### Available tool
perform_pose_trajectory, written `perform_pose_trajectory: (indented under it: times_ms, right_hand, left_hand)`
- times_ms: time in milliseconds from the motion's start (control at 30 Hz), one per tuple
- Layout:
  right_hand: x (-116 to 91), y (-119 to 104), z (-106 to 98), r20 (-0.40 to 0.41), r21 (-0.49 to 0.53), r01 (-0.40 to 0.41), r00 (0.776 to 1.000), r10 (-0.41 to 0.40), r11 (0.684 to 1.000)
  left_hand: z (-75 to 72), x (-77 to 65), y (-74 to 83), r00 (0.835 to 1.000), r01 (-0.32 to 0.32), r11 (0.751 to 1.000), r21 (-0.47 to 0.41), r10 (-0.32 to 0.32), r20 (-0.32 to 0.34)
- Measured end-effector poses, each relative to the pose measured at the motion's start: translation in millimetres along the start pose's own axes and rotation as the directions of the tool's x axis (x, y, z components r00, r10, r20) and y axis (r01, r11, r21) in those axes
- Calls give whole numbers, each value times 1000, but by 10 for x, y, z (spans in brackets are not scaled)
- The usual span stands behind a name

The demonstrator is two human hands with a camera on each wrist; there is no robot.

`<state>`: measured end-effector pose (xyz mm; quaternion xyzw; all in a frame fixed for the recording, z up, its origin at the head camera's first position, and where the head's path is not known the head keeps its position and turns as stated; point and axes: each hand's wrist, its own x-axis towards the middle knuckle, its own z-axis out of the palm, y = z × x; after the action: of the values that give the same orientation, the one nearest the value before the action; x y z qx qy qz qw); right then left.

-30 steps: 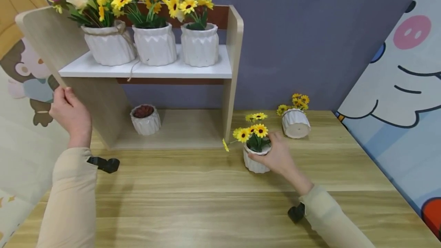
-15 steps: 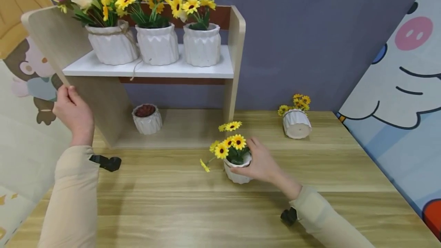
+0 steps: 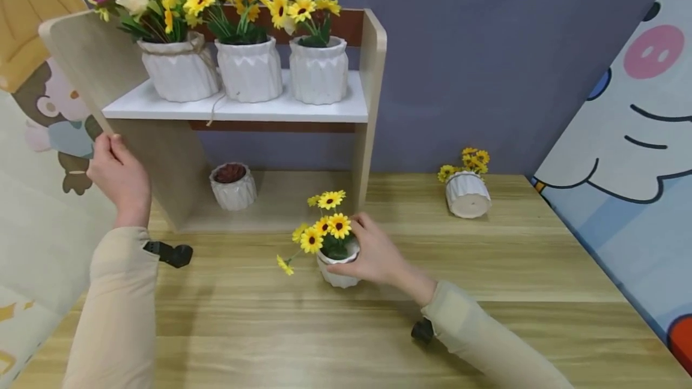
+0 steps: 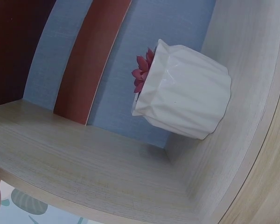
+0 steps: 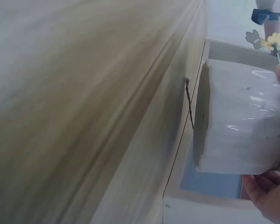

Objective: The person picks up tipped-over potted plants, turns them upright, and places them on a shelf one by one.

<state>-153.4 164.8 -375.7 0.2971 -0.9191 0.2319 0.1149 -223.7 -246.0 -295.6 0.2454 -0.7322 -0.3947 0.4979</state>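
Observation:
My right hand (image 3: 381,257) grips a white ribbed flowerpot (image 3: 337,276) of yellow sunflowers by its rim, in front of the shelf's lower right part. In the right wrist view this flowerpot (image 5: 242,121) appears tilted, with its base off the tabletop and a bit of twine hanging by it. At the left, my left hand (image 3: 121,179) holds the front edge of the side panel of a small wooden shelf (image 3: 373,113), thumb and fingers curled. A white pot with a red succulent (image 3: 235,192) stands upright on the lower board; the left wrist view shows that pot (image 4: 191,93) close up.
Three white pots of flowers, among them a middle pot (image 3: 250,74), line the white upper board (image 3: 238,111). Further right, another sunflower pot (image 3: 469,196) lies tipped on the wooden table (image 3: 540,269), base facing me. A grey wall (image 3: 476,65) rises behind.
My right hand has carried the sunflower pot leftward across the table front, from right of the shelf to before its lower opening. The left hand keeps its grip on the panel.

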Motion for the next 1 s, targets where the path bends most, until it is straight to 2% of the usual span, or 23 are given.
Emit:
perform_pose_trajectory:
  times_ms: [233, 433, 633, 1000]
  right_hand:
    - [169, -60, 152, 17, 5, -48, 999, 48, 999]
    - [350, -127, 226, -6, 22, -63, 998, 64, 998]
    - [557, -179, 301, 2, 64, -100, 995, 100, 993]
    - [851, -125, 533, -66, 117, -129, 988, 138, 985]
  left_hand:
    - [8, -2, -22, 999, 20, 1000, 12, -21, 34]
    - [-13, 0, -14, 1000, 3, 1000, 18, -4, 18]
    - [-30, 1, 10, 999, 17, 1000, 9, -17, 37]
    - [-19, 15, -13, 999, 22, 1000, 7, -22, 36]
